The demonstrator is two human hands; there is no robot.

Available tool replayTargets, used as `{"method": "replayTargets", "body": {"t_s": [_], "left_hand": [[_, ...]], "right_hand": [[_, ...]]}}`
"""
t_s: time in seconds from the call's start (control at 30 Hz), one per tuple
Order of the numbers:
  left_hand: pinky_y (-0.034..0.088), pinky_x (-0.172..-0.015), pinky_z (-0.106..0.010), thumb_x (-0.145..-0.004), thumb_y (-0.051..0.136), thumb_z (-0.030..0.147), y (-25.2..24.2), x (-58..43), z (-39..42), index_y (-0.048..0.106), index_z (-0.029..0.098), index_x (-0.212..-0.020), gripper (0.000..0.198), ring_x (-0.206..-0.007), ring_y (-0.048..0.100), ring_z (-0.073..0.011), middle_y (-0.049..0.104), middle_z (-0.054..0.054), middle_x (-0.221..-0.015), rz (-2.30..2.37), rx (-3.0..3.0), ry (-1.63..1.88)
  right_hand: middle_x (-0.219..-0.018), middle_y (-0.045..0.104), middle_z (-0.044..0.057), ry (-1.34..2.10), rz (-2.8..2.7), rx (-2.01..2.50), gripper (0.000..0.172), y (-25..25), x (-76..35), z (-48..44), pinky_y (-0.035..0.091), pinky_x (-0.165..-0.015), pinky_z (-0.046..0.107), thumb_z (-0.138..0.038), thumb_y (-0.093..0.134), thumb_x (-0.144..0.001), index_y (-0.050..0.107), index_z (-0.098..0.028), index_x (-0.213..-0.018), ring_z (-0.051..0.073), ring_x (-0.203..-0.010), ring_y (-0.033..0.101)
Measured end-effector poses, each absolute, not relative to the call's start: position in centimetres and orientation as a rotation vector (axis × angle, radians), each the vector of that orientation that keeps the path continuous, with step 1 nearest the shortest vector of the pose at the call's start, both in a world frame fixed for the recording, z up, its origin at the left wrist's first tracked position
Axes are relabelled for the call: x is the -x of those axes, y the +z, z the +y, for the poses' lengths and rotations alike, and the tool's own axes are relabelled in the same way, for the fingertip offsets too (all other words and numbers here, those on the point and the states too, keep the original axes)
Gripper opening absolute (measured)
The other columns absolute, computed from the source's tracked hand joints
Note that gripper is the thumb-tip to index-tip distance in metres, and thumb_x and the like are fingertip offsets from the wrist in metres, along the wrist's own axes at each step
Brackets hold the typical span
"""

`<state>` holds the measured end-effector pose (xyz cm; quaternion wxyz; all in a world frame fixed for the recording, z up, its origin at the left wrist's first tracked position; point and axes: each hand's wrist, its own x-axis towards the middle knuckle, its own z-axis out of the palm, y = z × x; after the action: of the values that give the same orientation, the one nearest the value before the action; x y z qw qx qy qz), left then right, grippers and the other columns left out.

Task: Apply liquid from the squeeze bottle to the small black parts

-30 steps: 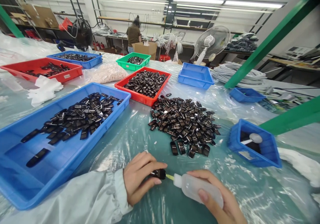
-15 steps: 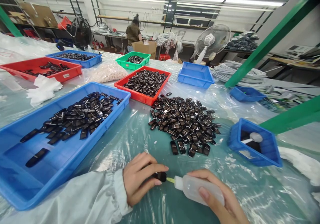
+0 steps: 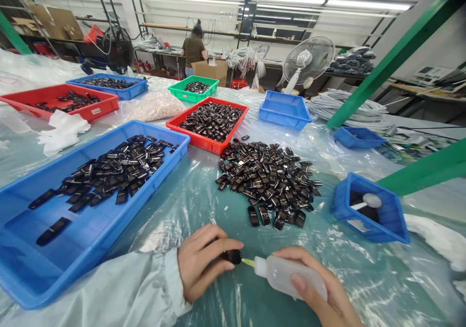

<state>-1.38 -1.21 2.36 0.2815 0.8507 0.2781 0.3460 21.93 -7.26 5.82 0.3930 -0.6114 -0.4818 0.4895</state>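
Between thumb and fingers, my left hand point(image 3: 206, 259) pinches a small glossy black plastic piece point(image 3: 233, 256), partly hidden by the fingers. My right hand point(image 3: 320, 283) is wrapped round a translucent white squeeze bottle point(image 3: 287, 273), tilted on its side. Its thin yellowish nozzle tip point(image 3: 248, 262) points left, at the end of the black piece; whether they touch I cannot tell. Beyond both hands lies a loose pile of similar black pieces point(image 3: 269, 176) on the green, plastic-covered table point(image 3: 204, 191).
Longer black parts lie in a big blue tray point(image 3: 160, 191) at left. A red tray point(image 3: 218, 147) of black pieces stands behind the pile. On the right, a blue bin point(image 3: 367, 230) holds a small strainer point(image 3: 372, 200). Green posts point(image 3: 396, 60) cross the right side. A person point(image 3: 194, 50) stands far back.
Hardly anything differs. The black piece and my left hand sit very slightly further left, and the gap to the bottle's nozzle looks about the same.
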Motion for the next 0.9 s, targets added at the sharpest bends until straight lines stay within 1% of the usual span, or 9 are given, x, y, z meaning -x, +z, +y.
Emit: {"method": "replayTargets", "body": {"t_s": [0.2,0.33,0.37,0.43,0.53,0.63,0.73,0.8,0.9], "left_hand": [[0.047,-0.076,-0.028,-0.098,0.039,0.028,1.9,1.6,-1.0,0.050,0.024,-0.123,0.028,-0.086,0.056,-0.0182,0.056,-0.007,-0.099,0.875,-2.174,0.915],[0.047,-0.075,-0.024,-0.097,0.039,0.029,1.6,1.7,-0.6,0.050,0.030,-0.120,0.026,-0.083,0.058,-0.0153,0.059,-0.002,-0.098,1.078,-2.035,0.876],[0.047,-0.076,-0.024,-0.097,0.039,0.031,1.6,1.7,-0.6,0.051,0.030,-0.119,0.025,-0.087,0.059,-0.0153,0.060,-0.001,-0.100,1.109,-2.002,0.871],[0.047,-0.081,-0.024,-0.097,0.038,0.034,1.6,1.8,-0.5,0.052,0.030,-0.118,0.026,-0.096,0.060,-0.0159,0.062,0.000,-0.108,1.139,-1.958,0.866],[0.048,-0.082,-0.026,-0.096,0.036,0.039,1.7,1.9,-0.6,0.053,0.029,-0.117,0.029,-0.093,0.062,-0.0167,0.064,0.000,-0.108,1.186,-1.921,0.805],[0.050,-0.077,-0.028,-0.095,0.034,0.045,1.8,2.1,-0.7,0.054,0.029,-0.117,0.034,-0.076,0.063,-0.0170,0.066,0.000,-0.093,1.247,-1.919,0.727],[0.051,-0.073,-0.028,-0.094,0.031,0.050,1.9,2.1,-0.7,0.054,0.028,-0.116,0.039,-0.070,0.063,-0.0170,0.066,0.000,-0.085,1.279,-1.949,0.709],[0.052,-0.072,-0.027,-0.094,0.029,0.054,1.9,2.0,-0.7,0.054,0.026,-0.115,0.043,-0.070,0.063,-0.0174,0.066,0.000,-0.086,1.284,-1.971,0.694],[0.054,-0.071,-0.026,-0.092,0.029,0.059,0.9,2.6,-0.8,0.054,0.025,-0.115,0.048,-0.076,0.065,-0.0185,0.067,-0.002,-0.099,1.298,-2.027,0.696]], "right_hand": [[-0.087,0.062,0.000,1.231,-1.367,1.478,0.035,4.4,-24.0,-6.4,0.045,-0.055,0.012,-0.063,0.054,-0.085,0.066,-0.032,-0.095,0.012,-0.065,0.055],[-0.087,0.063,0.000,1.135,-1.384,1.419,0.029,3.1,-25.5,-5.8,0.046,-0.054,0.011,-0.054,0.050,-0.091,0.064,-0.031,-0.099,0.010,-0.062,0.055],[-0.092,0.064,0.000,1.117,-1.369,1.415,0.030,2.9,-25.6,-5.7,0.048,-0.058,0.012,-0.054,0.048,-0.092,0.063,-0.031,-0.103,0.011,-0.067,0.058],[-0.114,0.061,0.002,1.086,-1.349,1.423,0.032,2.9,-25.5,-5.5,0.051,-0.074,0.016,-0.052,0.047,-0.094,0.058,-0.032,-0.116,0.014,-0.090,0.061],[-0.130,0.053,0.006,1.056,-1.375,1.432,0.041,3.2,-24.7,-5.3,0.045,-0.095,0.027,-0.051,0.052,-0.091,0.050,-0.028,-0.125,0.019,-0.116,0.051],[-0.120,0.057,0.007,1.008,-1.442,1.437,0.035,3.3,-23.9,-5.1,0.042,-0.096,0.035,-0.044,0.058,-0.089,0.049,-0.026,-0.118,0.021,-0.112,0.052],[-0.114,0.057,0.005,0.942,-1.486,1.429,0.027,3.1,-23.5,-5.1,0.043,-0.092,0.037,-0.035,0.057,-0.089,0.048,-0.026,-0.113,0.021,-0.109,0.053],[-0.110,0.057,0.005,0.847,-1.481,1.424,0.030,3.0,-23.3,-5.2,0.042,-0.089,0.038,-0.033,0.061,-0.086,0.047,-0.024,-0.111,0.022,-0.105,0.053],[-0.098,0.054,0.004,0.589,-1.415,1.427,0.037,3.2,-23.2,-5.3,0.042,-0.085,0.039,-0.034,0.067,-0.080,0.046,-0.020,-0.107,0.021,-0.093,0.052]]}}
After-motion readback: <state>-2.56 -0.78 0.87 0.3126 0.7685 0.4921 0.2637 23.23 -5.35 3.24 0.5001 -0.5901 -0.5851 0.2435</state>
